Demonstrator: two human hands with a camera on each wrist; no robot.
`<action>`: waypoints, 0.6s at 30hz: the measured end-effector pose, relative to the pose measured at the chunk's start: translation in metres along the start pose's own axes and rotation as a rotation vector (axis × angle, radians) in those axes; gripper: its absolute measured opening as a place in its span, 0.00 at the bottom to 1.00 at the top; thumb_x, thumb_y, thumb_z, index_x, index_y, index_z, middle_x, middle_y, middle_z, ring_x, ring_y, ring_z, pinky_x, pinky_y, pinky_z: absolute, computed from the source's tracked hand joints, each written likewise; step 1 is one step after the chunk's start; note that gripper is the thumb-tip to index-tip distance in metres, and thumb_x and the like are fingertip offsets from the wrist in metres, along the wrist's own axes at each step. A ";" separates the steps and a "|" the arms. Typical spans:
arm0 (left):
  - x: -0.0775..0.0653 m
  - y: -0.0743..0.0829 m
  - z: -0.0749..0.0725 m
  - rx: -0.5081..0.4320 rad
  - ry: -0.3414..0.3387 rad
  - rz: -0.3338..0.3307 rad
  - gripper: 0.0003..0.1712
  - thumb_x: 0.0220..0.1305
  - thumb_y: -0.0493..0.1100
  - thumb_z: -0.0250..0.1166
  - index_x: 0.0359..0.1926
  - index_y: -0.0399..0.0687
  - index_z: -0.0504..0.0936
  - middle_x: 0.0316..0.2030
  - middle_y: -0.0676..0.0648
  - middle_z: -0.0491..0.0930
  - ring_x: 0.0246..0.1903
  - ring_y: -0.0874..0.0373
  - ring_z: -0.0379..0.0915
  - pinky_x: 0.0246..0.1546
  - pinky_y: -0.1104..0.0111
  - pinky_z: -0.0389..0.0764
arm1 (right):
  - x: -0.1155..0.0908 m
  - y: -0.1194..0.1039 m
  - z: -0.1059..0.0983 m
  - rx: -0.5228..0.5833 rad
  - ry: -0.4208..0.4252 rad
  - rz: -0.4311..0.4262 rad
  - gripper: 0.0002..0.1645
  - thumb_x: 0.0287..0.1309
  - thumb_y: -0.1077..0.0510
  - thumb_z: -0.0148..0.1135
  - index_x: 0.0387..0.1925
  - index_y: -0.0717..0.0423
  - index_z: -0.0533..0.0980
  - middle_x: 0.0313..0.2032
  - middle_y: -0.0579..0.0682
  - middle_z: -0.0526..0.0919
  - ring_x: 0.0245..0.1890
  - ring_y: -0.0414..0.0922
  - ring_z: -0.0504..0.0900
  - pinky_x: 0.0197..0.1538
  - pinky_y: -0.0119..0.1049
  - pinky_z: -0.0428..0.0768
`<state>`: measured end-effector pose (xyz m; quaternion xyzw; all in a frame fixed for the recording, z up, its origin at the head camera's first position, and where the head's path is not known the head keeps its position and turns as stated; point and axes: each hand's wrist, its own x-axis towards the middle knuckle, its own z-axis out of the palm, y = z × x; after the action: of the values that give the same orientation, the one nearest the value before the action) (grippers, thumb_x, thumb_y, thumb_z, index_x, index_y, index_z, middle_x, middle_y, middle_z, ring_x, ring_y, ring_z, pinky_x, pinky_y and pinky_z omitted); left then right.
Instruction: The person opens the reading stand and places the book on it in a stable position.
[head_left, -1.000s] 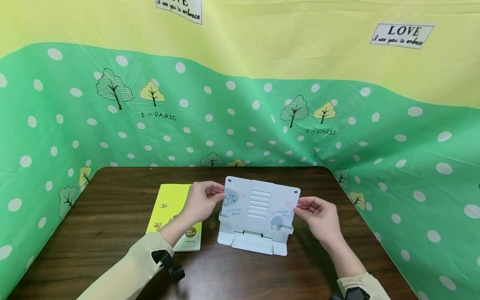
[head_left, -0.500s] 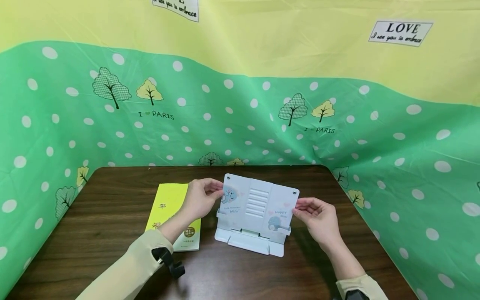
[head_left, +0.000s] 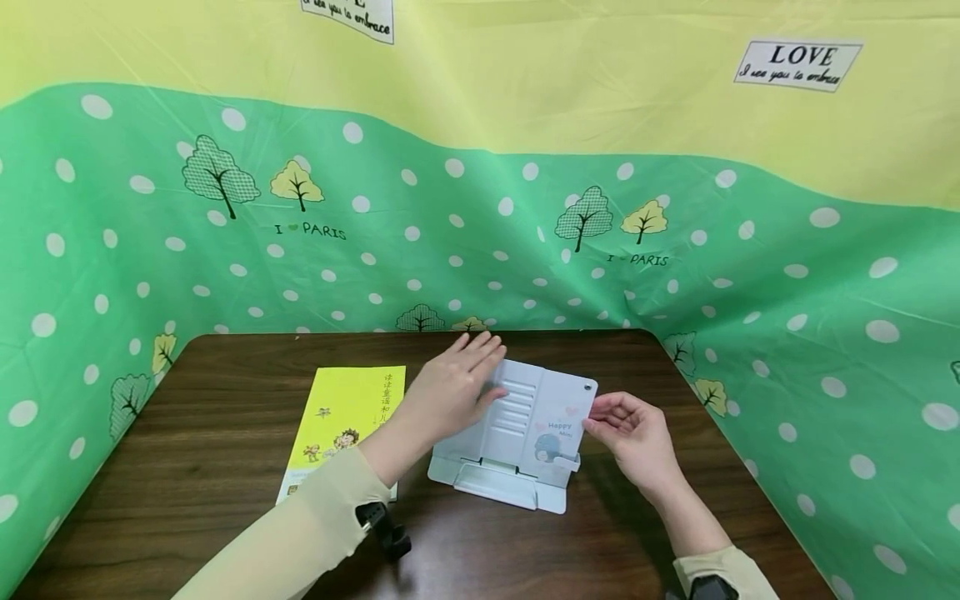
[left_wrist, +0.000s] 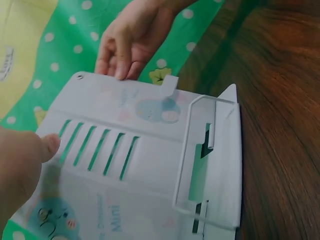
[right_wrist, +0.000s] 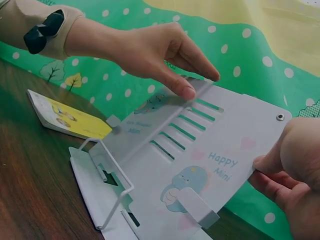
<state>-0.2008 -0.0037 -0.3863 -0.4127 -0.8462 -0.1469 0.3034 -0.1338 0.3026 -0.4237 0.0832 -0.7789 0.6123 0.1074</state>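
A white metal book stand (head_left: 551, 404), printed with pale blue cartoon animals and "Happy Mini", leans back on the dark wooden table. My right hand (head_left: 636, 435) pinches its right edge between thumb and fingers. At the top edge is my left hand (head_left: 453, 387), fingers extended and thumb in front near the slots. It covers the stand's upper left part in the head view. The right wrist view shows the left hand's fingers (right_wrist: 197, 57) straight, reaching over the top edge. The wire page rest (left_wrist: 182, 160) sits at the stand's base.
A yellow children's book (head_left: 341, 408) lies on the table (head_left: 202, 433) left of the stand, partly under my left forearm. A green and yellow dotted cloth (head_left: 450, 242) hangs behind and along both sides of the table.
My left hand has let go of the stand's left edge and moved right to its top middle. The right hand keeps its pinch, and the stand has shifted slightly left in view.
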 end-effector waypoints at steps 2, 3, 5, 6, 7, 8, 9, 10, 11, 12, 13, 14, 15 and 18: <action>0.004 0.005 0.004 0.038 -0.036 0.016 0.31 0.71 0.51 0.72 0.68 0.38 0.81 0.67 0.40 0.79 0.70 0.48 0.71 0.73 0.57 0.66 | 0.001 0.002 -0.002 0.008 -0.039 -0.001 0.14 0.61 0.80 0.67 0.47 0.77 0.75 0.43 0.67 0.87 0.41 0.42 0.89 0.46 0.35 0.87; 0.006 0.007 0.005 0.049 -0.047 0.017 0.30 0.72 0.51 0.72 0.68 0.39 0.81 0.67 0.41 0.79 0.70 0.48 0.72 0.72 0.57 0.67 | 0.002 0.002 -0.003 0.015 -0.058 0.000 0.14 0.62 0.80 0.66 0.47 0.77 0.74 0.43 0.67 0.87 0.41 0.41 0.89 0.46 0.35 0.87; 0.008 0.008 0.008 0.087 -0.070 0.006 0.29 0.73 0.51 0.71 0.68 0.41 0.82 0.67 0.43 0.79 0.69 0.50 0.72 0.72 0.59 0.68 | 0.004 0.004 -0.005 0.040 -0.092 0.007 0.13 0.64 0.79 0.64 0.48 0.77 0.72 0.42 0.64 0.88 0.40 0.41 0.88 0.47 0.35 0.87; 0.009 0.009 0.009 0.103 -0.081 0.001 0.29 0.73 0.52 0.70 0.68 0.42 0.82 0.66 0.43 0.79 0.69 0.51 0.73 0.71 0.59 0.68 | 0.005 0.005 -0.006 0.053 -0.107 0.007 0.13 0.66 0.79 0.63 0.49 0.77 0.71 0.42 0.63 0.88 0.40 0.41 0.88 0.47 0.35 0.87; 0.010 0.009 0.010 0.116 -0.089 -0.005 0.28 0.73 0.52 0.70 0.67 0.43 0.82 0.66 0.44 0.80 0.69 0.51 0.73 0.71 0.60 0.68 | 0.005 0.006 -0.006 0.069 -0.120 0.007 0.12 0.67 0.79 0.61 0.49 0.77 0.71 0.41 0.62 0.88 0.40 0.41 0.88 0.47 0.34 0.87; 0.011 0.009 0.011 0.126 -0.093 -0.009 0.28 0.74 0.53 0.70 0.67 0.43 0.82 0.65 0.44 0.80 0.69 0.51 0.73 0.71 0.60 0.68 | 0.006 0.007 -0.007 0.085 -0.128 0.007 0.12 0.68 0.79 0.60 0.49 0.78 0.70 0.41 0.61 0.88 0.40 0.41 0.88 0.47 0.34 0.87; 0.012 0.009 0.012 0.129 -0.091 -0.013 0.28 0.74 0.53 0.70 0.67 0.43 0.83 0.65 0.44 0.81 0.68 0.51 0.74 0.71 0.60 0.69 | 0.007 0.008 -0.007 0.096 -0.133 0.005 0.11 0.69 0.79 0.59 0.49 0.78 0.69 0.40 0.59 0.89 0.39 0.40 0.88 0.47 0.33 0.86; 0.012 0.009 0.012 0.131 -0.089 -0.017 0.27 0.74 0.53 0.69 0.66 0.44 0.84 0.64 0.45 0.82 0.68 0.51 0.75 0.70 0.60 0.70 | 0.007 0.010 -0.007 0.109 -0.136 0.003 0.11 0.69 0.79 0.58 0.50 0.79 0.69 0.40 0.58 0.89 0.39 0.40 0.87 0.47 0.32 0.86; 0.013 0.009 0.012 0.132 -0.085 -0.019 0.27 0.74 0.53 0.69 0.65 0.44 0.84 0.63 0.45 0.82 0.67 0.51 0.75 0.69 0.60 0.71 | 0.008 0.010 -0.008 0.113 -0.137 -0.001 0.11 0.69 0.79 0.58 0.50 0.80 0.70 0.40 0.57 0.89 0.40 0.39 0.87 0.48 0.32 0.86; 0.014 0.009 0.013 0.131 -0.077 -0.019 0.26 0.74 0.53 0.69 0.65 0.44 0.85 0.62 0.45 0.83 0.66 0.51 0.76 0.69 0.60 0.72 | 0.009 0.012 -0.008 0.114 -0.139 -0.005 0.12 0.69 0.79 0.58 0.52 0.80 0.70 0.41 0.57 0.90 0.41 0.39 0.88 0.49 0.32 0.85; 0.015 0.009 0.013 0.131 -0.070 -0.019 0.25 0.74 0.52 0.70 0.64 0.44 0.85 0.61 0.45 0.84 0.65 0.51 0.77 0.68 0.60 0.73 | 0.009 0.013 -0.008 0.107 -0.137 -0.006 0.14 0.69 0.79 0.59 0.53 0.80 0.71 0.42 0.58 0.90 0.41 0.39 0.88 0.50 0.32 0.85; 0.015 0.009 0.013 0.134 -0.063 -0.017 0.24 0.74 0.52 0.70 0.63 0.44 0.86 0.61 0.45 0.84 0.65 0.52 0.78 0.67 0.60 0.74 | 0.010 0.013 -0.008 0.092 -0.134 -0.009 0.15 0.69 0.78 0.60 0.55 0.79 0.73 0.43 0.58 0.90 0.42 0.39 0.88 0.50 0.32 0.85; 0.016 0.008 0.014 0.137 -0.058 -0.017 0.23 0.74 0.51 0.70 0.62 0.43 0.86 0.60 0.45 0.85 0.64 0.52 0.79 0.66 0.60 0.75 | 0.010 0.013 -0.008 0.071 -0.130 -0.015 0.16 0.68 0.78 0.61 0.56 0.79 0.74 0.44 0.59 0.90 0.42 0.39 0.89 0.51 0.32 0.85; 0.018 0.008 0.014 0.157 -0.048 -0.008 0.21 0.74 0.50 0.70 0.60 0.43 0.88 0.58 0.45 0.86 0.62 0.52 0.80 0.64 0.61 0.78 | 0.011 0.014 -0.009 0.013 -0.124 -0.030 0.18 0.68 0.77 0.62 0.58 0.77 0.77 0.46 0.63 0.89 0.43 0.40 0.90 0.51 0.34 0.85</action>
<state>-0.2081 0.0189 -0.3859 -0.3876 -0.8638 -0.0715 0.3139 -0.1475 0.3141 -0.4318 0.1332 -0.7787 0.6094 0.0677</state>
